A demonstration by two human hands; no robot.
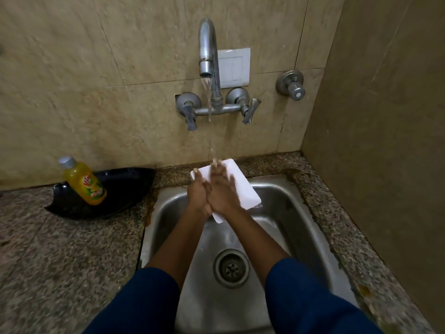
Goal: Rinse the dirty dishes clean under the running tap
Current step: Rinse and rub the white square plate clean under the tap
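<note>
A white rectangular plate (245,189) is held tilted over the steel sink (277,196), under the water stream (211,131) from the wall tap (207,56). My left hand (198,194) grips the plate's left edge, thumb near its far corner. My right hand (222,189) lies flat on the plate's face, fingers spread, with the water landing on its fingertips. The two hands touch each other. Much of the plate is hidden beneath them.
A black curved dish (115,191) sits on the speckled granite counter (60,249) at left, with a yellow dish-soap bottle (83,182) leaning in it. The sink drain (231,267) lies below my forearms. A tiled wall stands close on the right.
</note>
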